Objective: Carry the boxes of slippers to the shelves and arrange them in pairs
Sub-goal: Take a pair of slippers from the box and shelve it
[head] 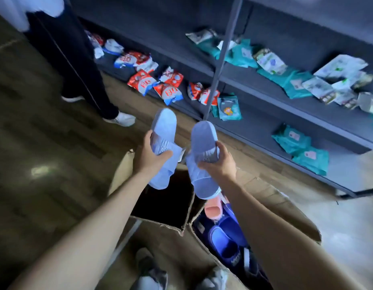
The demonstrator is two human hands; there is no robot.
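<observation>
My left hand [149,154] grips one light blue slipper [163,126] by its strap, toe pointing away from me. My right hand [218,162] holds a second light blue slipper [203,135] the same way, about a hand's width to the right. Both slippers hang above an open cardboard box [160,233] on the floor. Its right compartment holds a pink slipper [213,208] and several dark blue slippers [225,241]; the left compartment looks dark inside. The grey shelf unit [265,114] stands just beyond the slippers.
Red and white packets [142,81] lie on the bottom shelf, teal packets [292,141] and pale packets [336,70] on shelves to the right. A person's dark-trousered legs and white shoe [123,119] stand at the upper left. A grey upright post [221,59] rises ahead.
</observation>
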